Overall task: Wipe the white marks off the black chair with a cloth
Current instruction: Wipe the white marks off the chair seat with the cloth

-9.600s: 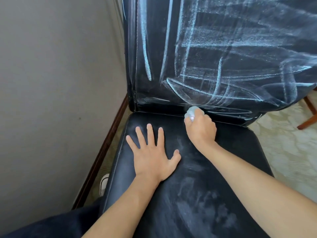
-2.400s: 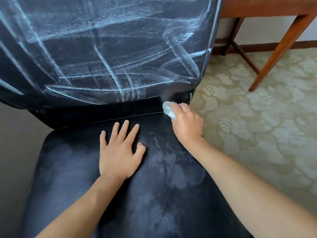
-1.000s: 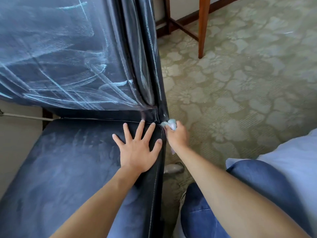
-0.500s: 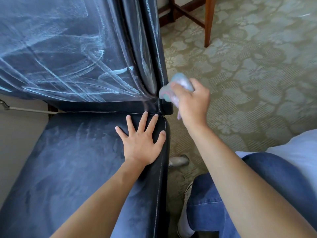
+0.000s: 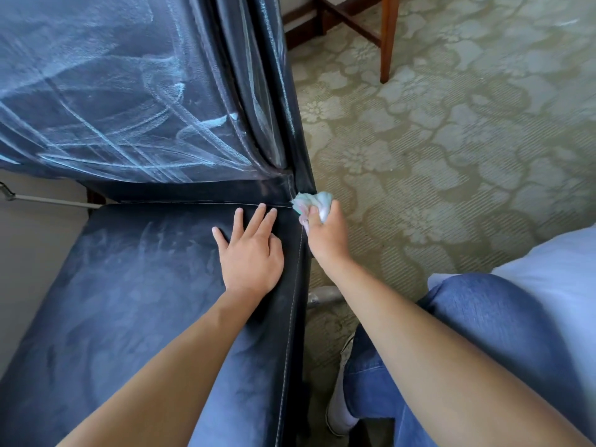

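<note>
Black chair seen from above, its seat dulled by a pale smeared haze and its backrest crossed with white marks in long streaks and curves. Left hand flat on the seat near the right rear corner, fingers straight and slightly spread, holding nothing. Right hand just off the seat's right edge, fingers curled tight round a bunched pale cloth with faint pink and blue tints. Cloth pressed at the corner where backrest side and seat meet, touching the chair's edge. Patterned beige carpet beside the chair. Wooden leg of other furniture well apart at top. Knee in blue jeans at lower right, white shoe below it on the carpet
</note>
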Demonstrator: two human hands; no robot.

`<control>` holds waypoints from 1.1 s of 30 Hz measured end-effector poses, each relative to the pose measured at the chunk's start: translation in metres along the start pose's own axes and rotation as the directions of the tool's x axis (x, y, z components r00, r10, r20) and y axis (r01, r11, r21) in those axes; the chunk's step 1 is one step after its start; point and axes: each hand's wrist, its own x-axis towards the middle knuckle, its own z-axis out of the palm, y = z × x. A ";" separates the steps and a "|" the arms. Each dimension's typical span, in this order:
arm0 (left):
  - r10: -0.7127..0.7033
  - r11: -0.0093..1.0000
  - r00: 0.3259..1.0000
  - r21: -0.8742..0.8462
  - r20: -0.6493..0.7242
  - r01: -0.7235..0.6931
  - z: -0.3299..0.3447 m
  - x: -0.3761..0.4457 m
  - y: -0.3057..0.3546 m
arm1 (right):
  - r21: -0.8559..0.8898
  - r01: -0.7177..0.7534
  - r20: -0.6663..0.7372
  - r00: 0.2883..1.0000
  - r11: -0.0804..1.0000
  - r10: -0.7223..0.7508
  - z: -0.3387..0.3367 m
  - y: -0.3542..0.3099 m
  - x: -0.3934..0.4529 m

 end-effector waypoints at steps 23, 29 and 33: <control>0.061 0.994 0.981 0.081 0.184 -0.077 -0.007 -0.011 -0.005 | -0.141 0.537 -0.248 0.794 0.832 -0.555 -0.036 -0.128 -0.014; 0.044 0.988 0.984 0.135 0.174 -0.068 -0.007 -0.024 -0.002 | -0.036 0.417 -0.236 0.879 0.908 -0.413 -0.026 -0.095 -0.021; 0.054 0.988 0.986 0.138 0.159 -0.076 -0.005 -0.033 0.001 | -0.002 0.412 -0.271 0.877 0.911 -0.397 -0.027 -0.105 -0.015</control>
